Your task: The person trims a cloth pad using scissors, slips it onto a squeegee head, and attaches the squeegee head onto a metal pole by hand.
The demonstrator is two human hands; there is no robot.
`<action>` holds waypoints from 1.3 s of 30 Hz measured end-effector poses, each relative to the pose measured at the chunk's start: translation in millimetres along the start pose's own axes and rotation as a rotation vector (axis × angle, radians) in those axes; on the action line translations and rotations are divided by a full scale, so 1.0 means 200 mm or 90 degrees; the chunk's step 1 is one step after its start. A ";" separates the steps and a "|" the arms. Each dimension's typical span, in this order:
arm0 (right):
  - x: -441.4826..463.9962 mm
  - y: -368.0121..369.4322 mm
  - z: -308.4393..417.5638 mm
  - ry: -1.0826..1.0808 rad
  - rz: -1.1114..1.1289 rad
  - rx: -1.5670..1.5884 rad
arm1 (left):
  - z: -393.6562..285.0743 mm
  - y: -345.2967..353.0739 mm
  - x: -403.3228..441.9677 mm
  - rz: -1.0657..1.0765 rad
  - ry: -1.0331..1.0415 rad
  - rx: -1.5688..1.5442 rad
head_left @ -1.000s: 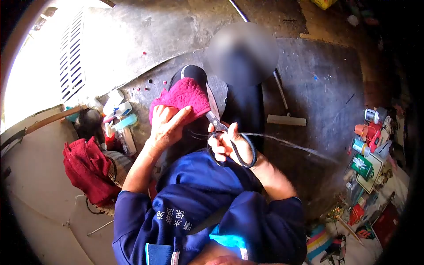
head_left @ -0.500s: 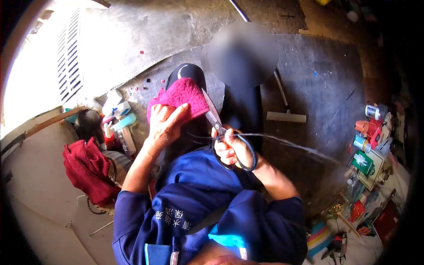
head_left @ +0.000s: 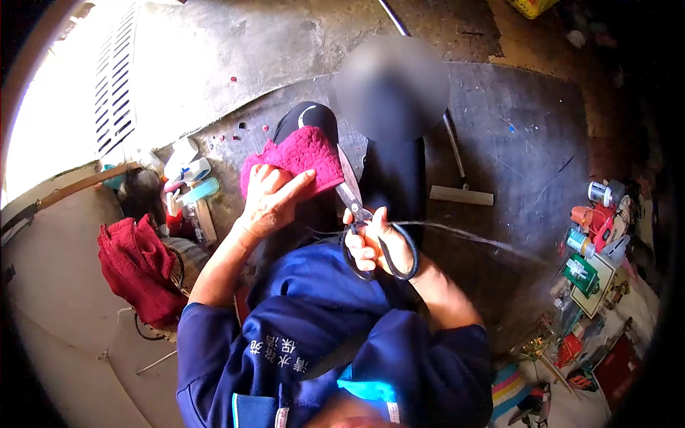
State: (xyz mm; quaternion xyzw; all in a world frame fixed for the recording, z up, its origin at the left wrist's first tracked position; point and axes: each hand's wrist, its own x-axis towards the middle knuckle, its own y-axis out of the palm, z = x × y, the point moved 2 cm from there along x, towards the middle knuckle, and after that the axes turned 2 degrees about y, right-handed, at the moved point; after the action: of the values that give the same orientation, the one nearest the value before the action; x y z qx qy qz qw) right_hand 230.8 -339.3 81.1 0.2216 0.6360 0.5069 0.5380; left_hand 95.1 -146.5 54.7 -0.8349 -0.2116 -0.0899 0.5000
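My left hand (head_left: pixel 270 198) is closed on a magenta terry cloth (head_left: pixel 303 157), holding it above my left knee. The fingers press into its lower edge. My right hand (head_left: pixel 380 242) grips large black-handled scissors (head_left: pixel 356 200) by their loops. Their metal blades point up and lie along the cloth's right edge. I cannot tell whether the blades touch the fabric. A thin pale strand (head_left: pixel 471 234) runs from near the right hand out to the right.
A darker red cloth (head_left: pixel 135 267) hangs over a wicker basket at left. Bottles and brushes (head_left: pixel 196 182) lie beyond it, with small red scraps on the floor. A squeegee-like tool (head_left: pixel 462 195) lies ahead. Cluttered items, including a green box (head_left: pixel 581 276), line the right side.
The cloth and scissors have shifted slightly right in view. My right thumb has lifted a little from the scissors' pivot area. Both hands keep their hold.
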 end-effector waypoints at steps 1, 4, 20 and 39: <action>0.01 0.00 0.01 -0.001 0.015 -0.001 | 0.01 0.00 0.00 -0.001 -0.001 -0.001; 0.02 0.01 0.02 -0.009 0.026 -0.015 | 0.01 0.01 -0.02 0.015 0.002 -0.004; -0.01 0.00 0.00 -0.026 -0.071 -0.018 | -0.01 0.02 -0.01 0.025 0.018 -0.007; -0.02 -0.02 0.01 0.017 0.022 0.026 | 0.00 0.03 -0.01 0.029 0.052 0.011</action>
State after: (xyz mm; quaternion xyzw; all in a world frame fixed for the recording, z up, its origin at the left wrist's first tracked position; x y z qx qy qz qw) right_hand 234.4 -342.9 79.4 0.2366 0.6493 0.5059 0.5163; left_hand 96.2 -148.5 49.5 -0.8308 -0.1725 -0.1107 0.5175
